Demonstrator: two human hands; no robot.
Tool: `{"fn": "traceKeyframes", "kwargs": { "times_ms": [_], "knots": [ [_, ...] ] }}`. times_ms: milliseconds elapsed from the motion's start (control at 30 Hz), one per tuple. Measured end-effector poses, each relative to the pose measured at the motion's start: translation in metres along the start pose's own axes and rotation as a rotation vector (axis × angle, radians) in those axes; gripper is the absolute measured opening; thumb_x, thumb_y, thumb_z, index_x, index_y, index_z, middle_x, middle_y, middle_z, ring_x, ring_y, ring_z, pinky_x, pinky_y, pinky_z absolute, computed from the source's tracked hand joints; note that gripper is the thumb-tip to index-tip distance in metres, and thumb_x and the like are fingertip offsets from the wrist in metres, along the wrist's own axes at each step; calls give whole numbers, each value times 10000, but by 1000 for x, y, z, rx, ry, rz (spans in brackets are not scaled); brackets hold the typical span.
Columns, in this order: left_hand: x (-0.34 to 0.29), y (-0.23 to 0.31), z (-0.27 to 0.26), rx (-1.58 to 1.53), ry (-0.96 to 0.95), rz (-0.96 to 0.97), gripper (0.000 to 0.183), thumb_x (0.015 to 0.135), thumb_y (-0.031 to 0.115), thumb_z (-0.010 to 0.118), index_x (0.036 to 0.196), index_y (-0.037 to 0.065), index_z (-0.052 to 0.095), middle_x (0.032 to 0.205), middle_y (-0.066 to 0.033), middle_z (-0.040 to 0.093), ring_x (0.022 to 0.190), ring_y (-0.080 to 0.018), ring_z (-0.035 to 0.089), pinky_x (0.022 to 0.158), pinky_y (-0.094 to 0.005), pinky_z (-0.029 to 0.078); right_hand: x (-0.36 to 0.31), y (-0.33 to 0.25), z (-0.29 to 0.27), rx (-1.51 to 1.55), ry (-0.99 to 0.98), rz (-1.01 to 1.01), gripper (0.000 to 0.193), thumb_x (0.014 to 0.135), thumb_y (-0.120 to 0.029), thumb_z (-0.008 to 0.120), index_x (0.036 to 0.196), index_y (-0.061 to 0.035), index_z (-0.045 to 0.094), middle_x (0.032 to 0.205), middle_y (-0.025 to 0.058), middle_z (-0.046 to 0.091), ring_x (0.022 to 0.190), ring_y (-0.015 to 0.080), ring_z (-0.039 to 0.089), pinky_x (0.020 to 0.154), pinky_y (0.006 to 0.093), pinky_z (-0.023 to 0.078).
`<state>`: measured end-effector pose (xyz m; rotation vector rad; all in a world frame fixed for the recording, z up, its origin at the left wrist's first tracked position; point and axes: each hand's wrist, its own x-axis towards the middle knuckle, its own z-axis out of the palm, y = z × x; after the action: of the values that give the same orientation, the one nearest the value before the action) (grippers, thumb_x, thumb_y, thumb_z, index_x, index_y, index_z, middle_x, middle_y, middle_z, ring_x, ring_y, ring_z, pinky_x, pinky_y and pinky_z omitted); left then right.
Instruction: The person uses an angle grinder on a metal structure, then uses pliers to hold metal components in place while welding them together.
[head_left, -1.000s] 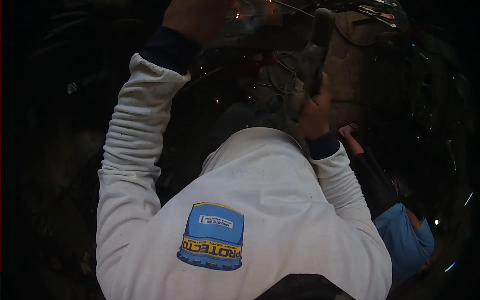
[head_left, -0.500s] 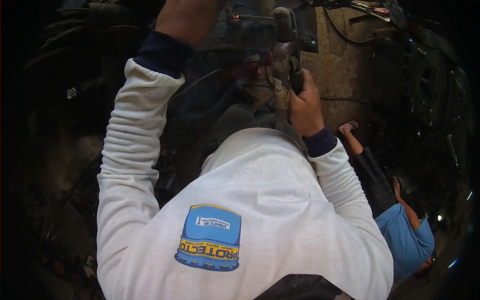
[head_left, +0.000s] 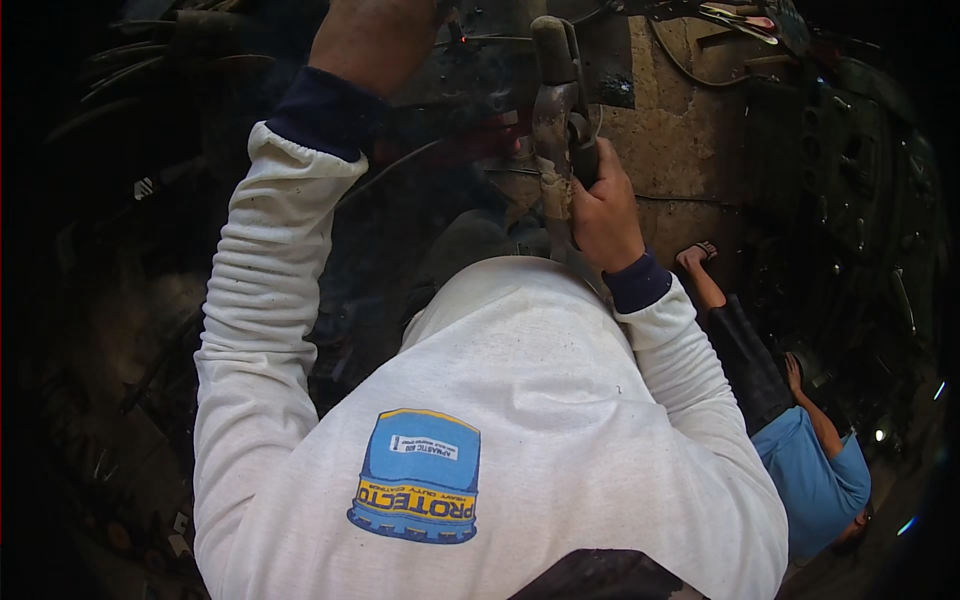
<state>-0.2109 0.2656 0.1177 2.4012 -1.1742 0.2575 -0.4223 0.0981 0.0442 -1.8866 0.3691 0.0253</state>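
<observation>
My right hand [head_left: 607, 215] is closed around a worn welding electrode holder [head_left: 553, 120], its thumb along the lever. A thin welding rod [head_left: 505, 39] runs left from the holder's head. Its far tip glows orange beside a small dark upright piece [head_left: 455, 22]. My left hand [head_left: 372, 45] is just left of that glowing tip, at the upper edge. Its fingers lie in shadow and partly out of the picture, so what they hold, if anything, is hidden.
Stained concrete floor [head_left: 670, 140] lies beyond my right hand, crossed by a dark cable [head_left: 675, 60]. A reddish object [head_left: 490, 138] sits in shadow before me. To the right, a person in a blue shirt [head_left: 815, 480] is close by. Dark metal parts [head_left: 850, 170] line the right side.
The electrode holder and my right hand have shifted slightly left. The rod's glowing tip has moved a little left and down. My left hand stays nearly in place.
</observation>
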Motion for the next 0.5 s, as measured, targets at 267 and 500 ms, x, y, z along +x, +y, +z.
{"fn": "traceKeyframes", "kwargs": {
  "times_ms": [267, 500],
  "knots": [
    [1, 3, -2, -41, -12, -44, 46, 767, 27, 606, 735, 41, 576, 637, -196, 574, 612, -356, 628, 540, -414, 474, 0, 5, 1, 6, -1, 3, 340, 839, -51, 625, 1149, 20, 505, 955, 225, 656, 872, 376, 661, 758, 396, 506],
    [1, 2, -1, -35, -11, -22, 47, 763, 9, 597, 735, 36, 571, 632, -198, 568, 603, -360, 622, 535, -408, 471, 0, 4, -1, -2, -21, 32, 340, 843, -59, 620, 1151, 20, 502, 955, 227, 650, 877, 389, 651, 764, 407, 501]
  ]
}}
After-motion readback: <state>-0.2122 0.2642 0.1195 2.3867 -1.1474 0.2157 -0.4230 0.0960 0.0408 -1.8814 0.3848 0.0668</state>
